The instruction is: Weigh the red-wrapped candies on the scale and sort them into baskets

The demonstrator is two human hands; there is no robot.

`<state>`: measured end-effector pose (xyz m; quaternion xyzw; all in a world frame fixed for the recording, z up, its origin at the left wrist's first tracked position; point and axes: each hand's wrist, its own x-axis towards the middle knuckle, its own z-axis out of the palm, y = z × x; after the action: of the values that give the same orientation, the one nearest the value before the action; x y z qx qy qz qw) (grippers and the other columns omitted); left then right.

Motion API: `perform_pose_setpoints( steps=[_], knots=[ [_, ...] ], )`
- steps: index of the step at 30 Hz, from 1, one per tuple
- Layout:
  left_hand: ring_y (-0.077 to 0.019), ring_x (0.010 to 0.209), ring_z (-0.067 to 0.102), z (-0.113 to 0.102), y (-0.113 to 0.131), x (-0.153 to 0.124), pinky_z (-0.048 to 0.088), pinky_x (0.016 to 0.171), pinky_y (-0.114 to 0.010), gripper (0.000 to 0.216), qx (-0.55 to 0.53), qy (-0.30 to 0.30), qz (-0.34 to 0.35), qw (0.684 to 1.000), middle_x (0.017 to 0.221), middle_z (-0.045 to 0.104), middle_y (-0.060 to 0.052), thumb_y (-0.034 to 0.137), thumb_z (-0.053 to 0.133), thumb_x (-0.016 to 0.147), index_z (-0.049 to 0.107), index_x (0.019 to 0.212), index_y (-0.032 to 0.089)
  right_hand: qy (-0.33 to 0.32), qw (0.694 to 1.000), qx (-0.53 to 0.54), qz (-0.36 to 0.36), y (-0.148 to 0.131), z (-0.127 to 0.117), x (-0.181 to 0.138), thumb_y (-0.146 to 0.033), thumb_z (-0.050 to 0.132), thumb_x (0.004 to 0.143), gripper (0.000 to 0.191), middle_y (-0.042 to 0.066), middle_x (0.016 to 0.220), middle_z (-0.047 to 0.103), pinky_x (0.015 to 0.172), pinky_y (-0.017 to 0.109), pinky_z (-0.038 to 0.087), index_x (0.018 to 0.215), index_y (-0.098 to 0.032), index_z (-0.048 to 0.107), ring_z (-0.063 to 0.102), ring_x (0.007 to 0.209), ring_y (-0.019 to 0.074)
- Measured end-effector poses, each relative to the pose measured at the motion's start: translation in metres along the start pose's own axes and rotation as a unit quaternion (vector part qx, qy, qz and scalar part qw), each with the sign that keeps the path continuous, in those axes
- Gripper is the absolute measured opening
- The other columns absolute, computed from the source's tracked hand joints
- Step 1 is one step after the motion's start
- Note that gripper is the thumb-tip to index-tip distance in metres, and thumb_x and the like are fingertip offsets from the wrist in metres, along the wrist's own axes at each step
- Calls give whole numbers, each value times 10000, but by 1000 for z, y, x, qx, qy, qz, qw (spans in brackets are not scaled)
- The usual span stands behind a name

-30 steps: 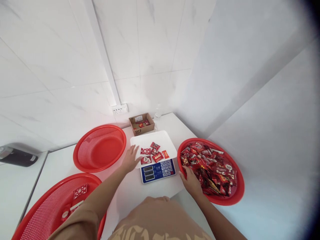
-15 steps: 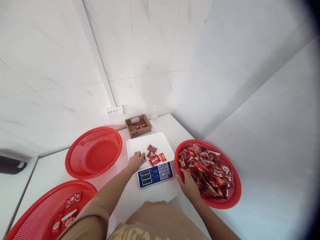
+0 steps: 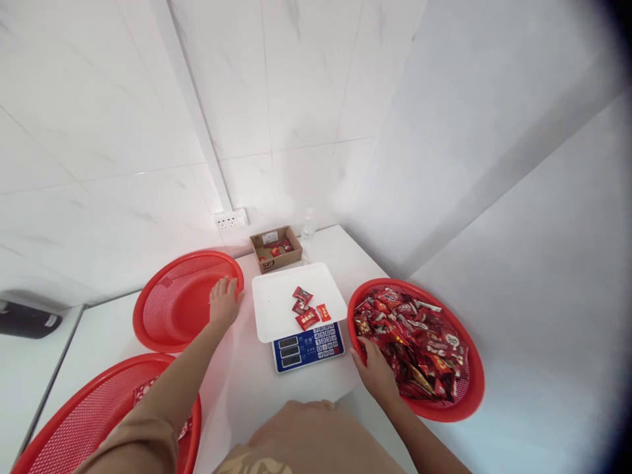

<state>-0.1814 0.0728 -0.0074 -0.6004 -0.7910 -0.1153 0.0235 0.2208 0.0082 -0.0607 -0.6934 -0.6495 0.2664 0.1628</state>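
My left hand (image 3: 225, 304) is over the right rim of a red plastic basket (image 3: 190, 342), its fingers apart and the thumb out to the side. No wrapped candy shows in it, though the palm is hidden. With my right hand (image 3: 376, 372) I hold the near left rim of another red basket (image 3: 471, 398), fingers over the edge. That basket is heaped with red-wrapped candies (image 3: 409, 336). Between my hands stands a digital scale (image 3: 309, 349) with a white tray (image 3: 274, 296). Several red candy packets (image 3: 307, 320) lie on the tray.
Behind the scale is a cardboard box (image 3: 276, 260) with a few red packets, next to a clear bottle (image 3: 308, 227). At lower left, a third red basket (image 3: 64, 421) holds red-and-white packets. A black object (image 3: 27, 319) lies at far left. Walls close off the back and right.
My left hand has moved left from the tray to the red basket. The red packet at its fingertips is gone from the tray. My right hand stays on the rim.
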Motion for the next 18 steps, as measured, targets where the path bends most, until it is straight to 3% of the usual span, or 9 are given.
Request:
perform_pose_setpoints(
  steps=[3, 6, 10, 14, 18],
  knots=[
    [-296, 1375, 229, 20, 44, -10, 199, 1106, -475, 576, -28, -62, 89, 994, 1473, 330, -130, 500, 373, 875, 410, 1354, 182, 0, 1000, -2, 2, 0, 0, 0, -446, 359, 858, 479, 132, 1239, 543, 912, 381, 432, 1226, -167, 486, 524, 1127, 247],
    [-305, 1402, 141, 38, 97, -22, 146, 1111, -521, 684, -72, -131, 200, 968, 1521, 226, -112, 607, 359, 841, 323, 1412, 231, 1, 1000, -1, -1, 1, 1, 0, -452, 361, 857, 485, 137, 1241, 542, 922, 380, 432, 1225, -161, 487, 519, 1138, 247],
    [-333, 1400, 123, 55, 150, -34, 125, 1085, -586, 771, -94, -174, 290, 936, 1529, 199, -115, 690, 349, 794, 274, 1431, 262, 7, 1000, -1, -6, 3, 2, 0, -443, 360, 858, 480, 140, 1242, 543, 934, 378, 429, 1219, -155, 491, 517, 1150, 248],
    [-357, 1374, 187, 67, 170, -33, 137, 1046, -630, 663, -86, -172, 323, 927, 1491, 292, -128, 664, 323, 821, 409, 1361, 291, 0, 1000, 6, -2, 4, 3, 0, -445, 354, 863, 474, 135, 1249, 542, 949, 372, 422, 1219, -161, 486, 508, 1167, 248],
    [-322, 1259, 364, 68, 171, -21, 267, 1003, -543, 545, -72, -142, 359, 920, 1363, 456, -137, 581, 359, 857, 502, 1278, 264, 0, 1000, 12, 3, 4, 3, 1, -454, 359, 857, 469, 129, 1253, 542, 949, 367, 427, 1205, -170, 495, 508, 1170, 242]
  ],
)
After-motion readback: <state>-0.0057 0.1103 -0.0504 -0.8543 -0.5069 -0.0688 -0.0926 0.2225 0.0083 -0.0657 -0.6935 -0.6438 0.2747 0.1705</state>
